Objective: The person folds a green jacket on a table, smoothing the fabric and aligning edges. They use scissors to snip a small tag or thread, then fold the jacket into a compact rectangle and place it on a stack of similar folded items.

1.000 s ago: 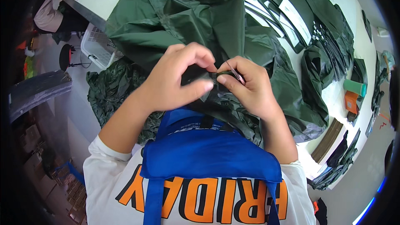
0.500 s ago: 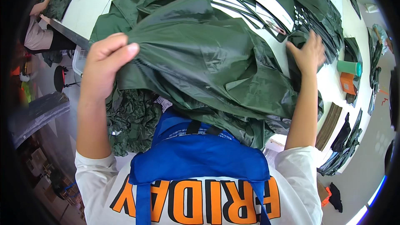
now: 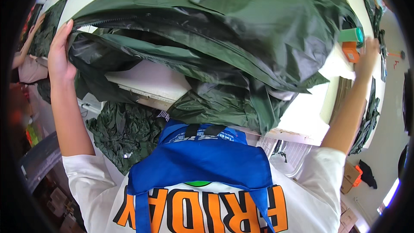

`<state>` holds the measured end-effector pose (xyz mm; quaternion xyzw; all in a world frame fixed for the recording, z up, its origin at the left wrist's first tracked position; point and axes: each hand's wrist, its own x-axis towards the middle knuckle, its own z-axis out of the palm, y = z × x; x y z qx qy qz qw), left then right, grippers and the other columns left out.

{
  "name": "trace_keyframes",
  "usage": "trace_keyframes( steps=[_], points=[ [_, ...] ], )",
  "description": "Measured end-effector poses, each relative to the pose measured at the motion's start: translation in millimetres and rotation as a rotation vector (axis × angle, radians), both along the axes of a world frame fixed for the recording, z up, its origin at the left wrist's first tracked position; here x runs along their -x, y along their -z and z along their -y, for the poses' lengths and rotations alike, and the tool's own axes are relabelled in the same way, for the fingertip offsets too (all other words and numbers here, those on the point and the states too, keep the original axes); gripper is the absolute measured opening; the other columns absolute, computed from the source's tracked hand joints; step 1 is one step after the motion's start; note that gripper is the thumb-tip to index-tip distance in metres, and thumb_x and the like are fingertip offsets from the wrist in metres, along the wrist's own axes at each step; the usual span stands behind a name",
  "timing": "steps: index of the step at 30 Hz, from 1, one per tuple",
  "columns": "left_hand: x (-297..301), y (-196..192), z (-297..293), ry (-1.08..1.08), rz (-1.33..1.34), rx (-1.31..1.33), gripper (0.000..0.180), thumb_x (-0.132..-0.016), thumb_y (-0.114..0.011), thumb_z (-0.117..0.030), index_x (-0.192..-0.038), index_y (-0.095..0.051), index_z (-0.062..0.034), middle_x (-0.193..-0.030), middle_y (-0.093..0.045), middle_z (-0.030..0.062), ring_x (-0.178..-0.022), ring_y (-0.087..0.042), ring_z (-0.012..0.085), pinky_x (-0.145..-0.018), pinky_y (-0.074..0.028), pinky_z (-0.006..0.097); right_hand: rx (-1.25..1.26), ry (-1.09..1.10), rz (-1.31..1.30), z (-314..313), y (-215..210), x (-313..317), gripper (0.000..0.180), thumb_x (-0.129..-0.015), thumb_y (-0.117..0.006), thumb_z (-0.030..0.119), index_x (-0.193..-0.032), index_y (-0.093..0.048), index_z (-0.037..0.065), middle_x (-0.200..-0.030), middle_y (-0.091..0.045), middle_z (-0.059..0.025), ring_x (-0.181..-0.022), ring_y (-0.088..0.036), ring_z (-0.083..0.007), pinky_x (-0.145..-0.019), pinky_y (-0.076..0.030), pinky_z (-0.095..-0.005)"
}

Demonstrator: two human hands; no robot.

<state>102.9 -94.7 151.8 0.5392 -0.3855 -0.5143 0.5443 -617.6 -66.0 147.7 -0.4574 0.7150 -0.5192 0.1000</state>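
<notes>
A large dark green jacket (image 3: 267, 21) of shiny, coated cloth lies spread across the table, with a long zipper running along its near side. At the far left end of that zipper, my left hand (image 3: 62, 54) grips the jacket's edge between thumb and fingers. The two zipper sides gape, and part of the jacket hangs over the near table edge. My right hand (image 3: 368, 56) is out at the right, smeared by motion, so its fingers cannot be read. It is beside an orange box (image 3: 351, 51) and a green cylinder (image 3: 351, 35).
Crumpled dark green cloth (image 3: 125, 131) is heaped below the table edge at left. A white plastic basket (image 3: 293, 157) is under the table at right. Another person's arm (image 3: 34, 34) reaches over dark cloth at far left. More dark garments (image 3: 366, 123) lie along the right side.
My left hand has moved left, pulling the jacket's edge with it. My right hand has swung right toward the orange box. The jacket is spread wider, and the papers behind it are now hidden.
</notes>
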Motion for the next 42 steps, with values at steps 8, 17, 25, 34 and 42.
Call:
trace_keyframes(
  steps=[8, 17, 25, 34, 42],
  points=[
    [-7.1, 28.1, 13.5, 0.049, -0.006, -0.129, 0.013, -0.093, -0.056, -0.017, -0.095, -0.062, -0.0057, -0.094, -0.066, 0.0033, -0.088, -0.062, 0.0132, -0.081, -0.048, 0.028, -0.457, 0.243, -0.08, -163.0, 201.6, -167.6, 0.049, -0.075, -0.072, 0.016, -0.113, -0.05, -0.005, -0.105, -0.053, -0.0184, -0.099, -0.052, -0.0317, -0.09, -0.043, -0.0396],
    [-42.5, 41.7, 39.4, -0.003, 0.014, -0.149, 0.027, -0.092, -0.059, -0.02, -0.112, -0.062, -0.0021, -0.11, -0.066, 0.0069, -0.099, -0.062, 0.0174, -0.088, -0.048, 0.032, -0.606, 0.225, -0.119, -193.9, 222.8, -129.9, 0.105, -0.065, -0.083, 0.018, -0.144, -0.016, -0.001, -0.119, -0.049, -0.0303, -0.109, -0.053, -0.0422, -0.095, -0.044, -0.0454],
    [-124.2, 54.3, 57.0, 0.254, -0.261, -0.298, 0.018, -0.09, -0.059, -0.017, -0.1, -0.066, -0.0043, -0.094, -0.07, 0.0092, -0.086, -0.066, 0.0228, -0.084, -0.052, 0.036, -0.311, 0.105, 0.619, -243.6, 145.8, -25.1, 0.063, -0.082, -0.065, 0.0, -0.139, -0.04, 0.006, -0.119, -0.058, -0.0121, -0.099, -0.06, -0.0189, -0.085, -0.049, -0.0307],
    [53.0, 19.5, -25.7, 0.083, 0.258, -0.038, 0.028, -0.091, -0.062, -0.024, -0.072, -0.06, -0.0038, -0.065, -0.051, -0.0066, -0.06, -0.044, 0.0054, -0.057, -0.038, 0.024, -0.179, -0.312, 0.113, -98.3, 53.0, -313.5, 0.007, -0.09, -0.062, 0.012, -0.092, -0.065, 0.006, -0.083, -0.058, -0.0004, -0.074, -0.052, -0.0079, -0.065, -0.043, -0.0223],
    [62.8, 10.2, -51.0, 0.266, 0.738, 0.139, 0.033, -0.093, -0.059, -0.021, -0.068, -0.051, 0.0, -0.06, -0.035, -0.0059, -0.059, -0.031, 0.0044, -0.051, -0.027, 0.025, -0.378, -0.999, 0.41, -18.4, 36.1, -485.5, 0.027, -0.085, -0.068, 0.027, -0.09, -0.069, 0.001, -0.068, -0.064, -0.0115, -0.056, -0.054, -0.0183, -0.058, -0.045, -0.031]
  ],
)
